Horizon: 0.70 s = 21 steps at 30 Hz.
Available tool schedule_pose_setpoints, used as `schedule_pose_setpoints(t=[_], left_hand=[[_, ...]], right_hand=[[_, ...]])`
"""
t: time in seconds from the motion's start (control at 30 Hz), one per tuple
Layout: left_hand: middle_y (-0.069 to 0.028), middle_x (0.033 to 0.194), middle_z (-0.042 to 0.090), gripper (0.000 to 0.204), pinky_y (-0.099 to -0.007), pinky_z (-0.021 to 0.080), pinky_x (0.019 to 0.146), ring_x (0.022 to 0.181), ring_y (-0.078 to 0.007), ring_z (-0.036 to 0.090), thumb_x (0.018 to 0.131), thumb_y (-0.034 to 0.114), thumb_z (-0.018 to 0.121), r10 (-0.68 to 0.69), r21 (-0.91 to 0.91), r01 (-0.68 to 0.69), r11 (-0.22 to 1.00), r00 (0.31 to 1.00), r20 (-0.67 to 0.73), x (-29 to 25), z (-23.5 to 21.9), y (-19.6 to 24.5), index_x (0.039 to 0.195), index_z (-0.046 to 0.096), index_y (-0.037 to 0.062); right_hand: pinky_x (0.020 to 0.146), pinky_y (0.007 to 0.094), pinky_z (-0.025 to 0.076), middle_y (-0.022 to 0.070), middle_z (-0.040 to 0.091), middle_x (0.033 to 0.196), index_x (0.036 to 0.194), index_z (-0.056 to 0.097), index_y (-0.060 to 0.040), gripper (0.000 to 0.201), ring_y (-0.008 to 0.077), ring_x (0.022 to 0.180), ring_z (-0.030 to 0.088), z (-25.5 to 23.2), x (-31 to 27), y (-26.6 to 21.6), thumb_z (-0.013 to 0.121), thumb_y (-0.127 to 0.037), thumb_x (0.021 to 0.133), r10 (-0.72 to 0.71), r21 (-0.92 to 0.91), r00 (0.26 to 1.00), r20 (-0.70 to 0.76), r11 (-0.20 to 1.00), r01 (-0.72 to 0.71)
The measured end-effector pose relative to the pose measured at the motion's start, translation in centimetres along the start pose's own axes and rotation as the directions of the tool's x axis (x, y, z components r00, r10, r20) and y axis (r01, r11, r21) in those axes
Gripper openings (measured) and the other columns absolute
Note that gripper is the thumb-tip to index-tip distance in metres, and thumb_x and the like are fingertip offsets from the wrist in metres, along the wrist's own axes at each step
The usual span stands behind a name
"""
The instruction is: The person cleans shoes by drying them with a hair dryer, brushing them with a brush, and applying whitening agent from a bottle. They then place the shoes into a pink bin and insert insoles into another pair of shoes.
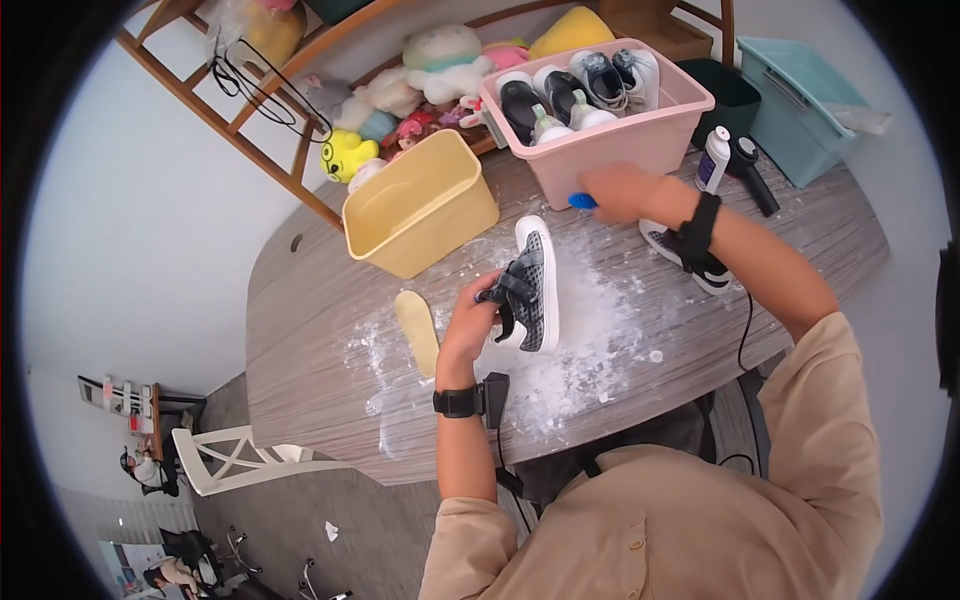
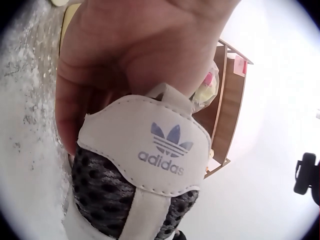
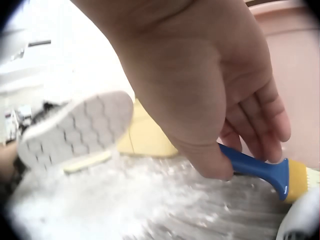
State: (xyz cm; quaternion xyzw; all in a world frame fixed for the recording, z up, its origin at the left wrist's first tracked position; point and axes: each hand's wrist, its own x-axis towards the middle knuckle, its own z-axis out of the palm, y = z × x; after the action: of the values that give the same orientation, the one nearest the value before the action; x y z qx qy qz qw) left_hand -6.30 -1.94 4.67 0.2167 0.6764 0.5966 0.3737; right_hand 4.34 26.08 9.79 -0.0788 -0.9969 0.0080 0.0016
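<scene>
My left hand (image 1: 470,325) grips a grey mesh sneaker (image 1: 538,285) by its opening and holds it tilted on its side above the table. Its white heel tab (image 2: 170,135) with a blue logo fills the left wrist view, and its patterned white sole (image 3: 82,127) faces the right wrist camera. In front of the pink bin, my right hand (image 1: 628,195) pinches the blue handle of a brush (image 3: 260,169), which has a yellow collar and pale bristles. Below my right wrist lies the other sneaker (image 1: 712,279), partly hidden by the arm.
White powder (image 1: 590,345) is spread over the wooden table (image 1: 310,370). A pale yellow insole (image 1: 417,330) lies left of the sneaker. Behind stand a yellow bin (image 1: 425,225) and a pink bin (image 1: 620,150) full of shoes. A white bottle (image 1: 713,160) and a black-handled tool (image 1: 755,178) stand right.
</scene>
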Motion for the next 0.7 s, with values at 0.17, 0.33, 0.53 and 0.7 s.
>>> schedule_pose_setpoints(t=[0.17,0.33,0.53,0.7], left_hand=[[-0.0005,0.091,0.064,0.042,-0.0199,0.040,0.054,0.070,-0.0063,0.056,0.084,-0.006,0.042,-0.035,-0.104,0.043,0.994,0.997,0.071,1.4,-0.5,-3.0,0.121,0.059,0.0034],[-0.0015,0.089,0.064,0.043,-0.0192,0.040,0.053,0.066,-0.0057,0.055,0.081,-0.008,0.042,-0.036,-0.245,0.074,0.967,0.987,0.156,1.3,-1.2,-3.8,0.120,0.058,-0.0005],[0.0026,0.080,0.060,0.032,-0.0179,0.033,0.045,0.056,-0.0024,0.046,0.088,-0.003,0.045,-0.087,-0.373,0.108,0.921,0.994,0.072,1.8,-0.5,-6.0,0.117,0.059,0.0024],[0.0025,0.082,0.061,0.032,-0.0172,0.032,0.044,0.056,-0.0015,0.046,0.090,0.000,0.048,-0.111,-0.356,0.128,0.926,0.992,0.068,1.1,-0.6,-5.6,0.120,0.058,0.0019]], right_hand=[[0.068,0.0367,0.052,0.0140,0.066,0.084,0.100,0.056,0.0015,0.022,0.0239,0.079,0.066,-5.3,-4.0,-2.7,0.061,-0.013,0.084,0.087,0.636,0.973,-0.213,0.768,0.070],[0.057,0.0266,0.051,0.0183,0.068,0.094,0.103,0.051,0.0009,0.027,0.0177,0.070,0.067,-3.3,-7.8,-4.2,0.057,-0.023,0.091,0.210,0.959,0.957,-0.201,0.239,0.149],[0.052,0.0221,0.051,0.0213,0.067,0.098,0.114,0.045,-0.0057,0.029,0.0157,0.066,0.066,2.0,-8.1,-2.8,0.041,-0.031,0.101,0.275,0.956,0.956,-0.100,-0.239,0.169],[0.053,0.0239,0.052,0.0231,0.066,0.102,0.126,0.041,-0.0112,0.038,0.0180,0.070,0.067,5.7,-7.2,-3.5,0.029,-0.039,0.103,0.285,0.907,0.958,-0.019,-0.398,0.136]])
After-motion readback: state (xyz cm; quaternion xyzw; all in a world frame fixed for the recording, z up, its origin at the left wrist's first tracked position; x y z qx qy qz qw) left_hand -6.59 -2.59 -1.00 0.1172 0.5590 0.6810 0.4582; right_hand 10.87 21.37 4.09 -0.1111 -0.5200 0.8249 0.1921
